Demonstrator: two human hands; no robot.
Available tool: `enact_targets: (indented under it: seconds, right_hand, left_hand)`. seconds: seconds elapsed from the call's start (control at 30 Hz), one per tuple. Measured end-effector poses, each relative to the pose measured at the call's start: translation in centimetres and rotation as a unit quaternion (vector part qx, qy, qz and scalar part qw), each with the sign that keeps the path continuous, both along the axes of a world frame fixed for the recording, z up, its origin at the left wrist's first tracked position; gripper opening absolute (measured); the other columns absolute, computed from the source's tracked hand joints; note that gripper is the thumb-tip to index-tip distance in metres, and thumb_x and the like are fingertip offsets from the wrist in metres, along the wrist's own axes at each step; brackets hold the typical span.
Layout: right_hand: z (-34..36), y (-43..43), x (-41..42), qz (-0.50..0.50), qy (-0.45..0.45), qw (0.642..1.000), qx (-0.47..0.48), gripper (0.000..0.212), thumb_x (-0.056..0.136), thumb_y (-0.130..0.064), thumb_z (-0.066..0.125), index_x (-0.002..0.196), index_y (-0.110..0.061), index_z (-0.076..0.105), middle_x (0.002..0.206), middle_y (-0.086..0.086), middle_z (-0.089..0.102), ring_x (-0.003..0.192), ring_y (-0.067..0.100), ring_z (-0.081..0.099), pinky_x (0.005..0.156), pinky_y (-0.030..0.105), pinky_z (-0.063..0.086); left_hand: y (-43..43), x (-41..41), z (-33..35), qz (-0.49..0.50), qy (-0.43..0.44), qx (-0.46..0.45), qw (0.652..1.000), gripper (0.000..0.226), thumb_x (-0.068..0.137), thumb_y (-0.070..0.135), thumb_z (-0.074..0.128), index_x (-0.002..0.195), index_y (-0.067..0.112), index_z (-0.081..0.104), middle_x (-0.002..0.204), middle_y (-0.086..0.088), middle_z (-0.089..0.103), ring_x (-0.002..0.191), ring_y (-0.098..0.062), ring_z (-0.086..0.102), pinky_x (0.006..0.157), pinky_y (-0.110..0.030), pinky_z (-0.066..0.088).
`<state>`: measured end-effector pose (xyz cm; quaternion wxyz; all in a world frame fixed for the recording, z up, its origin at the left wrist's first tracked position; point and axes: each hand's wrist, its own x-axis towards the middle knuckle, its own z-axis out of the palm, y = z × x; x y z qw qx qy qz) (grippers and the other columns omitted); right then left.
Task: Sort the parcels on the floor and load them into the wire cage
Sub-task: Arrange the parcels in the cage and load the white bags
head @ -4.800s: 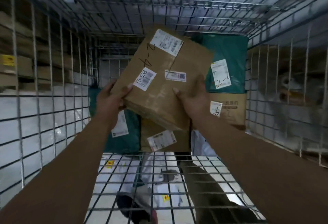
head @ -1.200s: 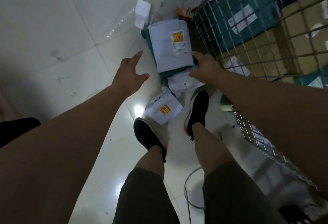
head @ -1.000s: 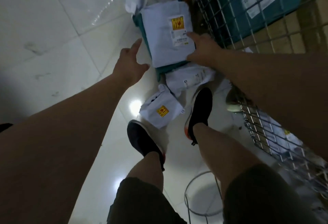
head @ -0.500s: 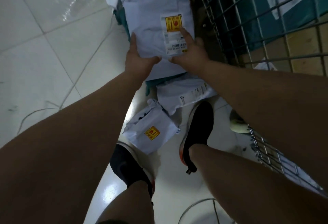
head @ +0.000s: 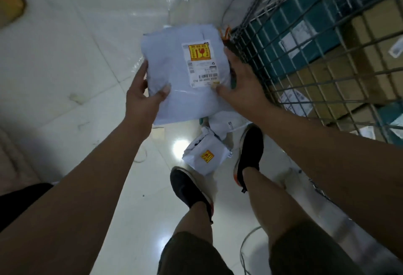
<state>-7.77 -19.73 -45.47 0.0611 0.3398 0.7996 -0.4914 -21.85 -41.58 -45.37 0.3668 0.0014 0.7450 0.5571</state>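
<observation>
A large white plastic mailer parcel (head: 174,74) with a yellow fragile sticker and a barcode label is lifted off the floor. My left hand (head: 145,96) grips its left edge, thumb on top. My right hand (head: 242,87) holds its right edge, thumb on the label corner. Two smaller white mailer parcels lie on the floor by my feet: one with a yellow sticker (head: 206,154) and one behind it (head: 226,123). The wire cage (head: 327,41) stands at the right, with teal and brown cardboard parcels stacked inside.
My two black shoes (head: 189,189) stand on the glossy white tile floor (head: 65,56), close to the small parcels. A thin cable loop (head: 244,246) lies on the floor near the cage base. A brown box corner (head: 8,4) shows at the upper left.
I put a cardboard box into the cage, then bent to the floor pile. Both hands took hold of the large white mailer and have raised it off the teal parcel beneath.
</observation>
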Motion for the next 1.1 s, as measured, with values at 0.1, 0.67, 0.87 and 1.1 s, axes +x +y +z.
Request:
enact_targets:
  seconds: [0.1, 0.67, 0.87, 1.1]
  right_hand:
    - [6.5, -0.5, -0.5, -0.041, 0.055, 0.993, -0.099, 0.086, 0.092, -0.034, 0.077, 0.162, -0.029, 0.026, 0.152, -0.001, 0.048, 0.14, 0.017, 0.047, 0.114, 0.044, 0.044]
    - [35.0, 2.1, 7.0, -0.24, 0.17, 0.955, -0.038, 0.056, 0.093, -0.039, 0.074, 0.145, -0.042, 0.052, 0.145, -0.009, 0.055, 0.111, 0.013, 0.067, 0.098, 0.037, 0.058]
    - [39.3, 5.4, 16.1, -0.312, 0.164, 0.932, 0.081, 0.063, 0.094, -0.033, 0.074, 0.15, -0.038, 0.046, 0.152, -0.008, 0.051, 0.111, 0.01, 0.067, 0.09, 0.021, 0.058]
    - [37.4, 11.4, 27.1, -0.435, 0.192, 0.875, 0.092, 0.063, 0.096, -0.018, 0.071, 0.153, -0.02, 0.044, 0.15, 0.001, 0.05, 0.134, 0.014, 0.051, 0.097, 0.022, 0.055]
  left_hand:
    - [-1.0, -1.7, 7.0, -0.01, -0.009, 0.029, 0.999, 0.083, 0.087, 0.006, 0.081, 0.158, 0.022, 0.041, 0.148, -0.002, 0.059, 0.131, -0.023, 0.061, 0.106, -0.052, 0.052]
    - [8.2, -2.5, 36.9, -0.205, 0.191, 0.067, 0.958, 0.048, 0.096, 0.03, 0.07, 0.138, 0.05, 0.06, 0.127, -0.005, 0.07, 0.1, -0.02, 0.071, 0.081, -0.047, 0.062]
    - [17.0, 3.5, 40.7, -0.327, 0.261, 0.072, 0.906, 0.047, 0.096, 0.042, 0.064, 0.138, 0.059, 0.051, 0.133, -0.002, 0.062, 0.112, -0.019, 0.069, 0.087, -0.053, 0.062]
    - [29.7, 14.1, 38.8, -0.409, 0.234, 0.138, 0.871, 0.046, 0.103, 0.021, 0.057, 0.148, 0.02, 0.048, 0.126, 0.021, 0.07, 0.089, 0.004, 0.07, 0.073, -0.022, 0.057]
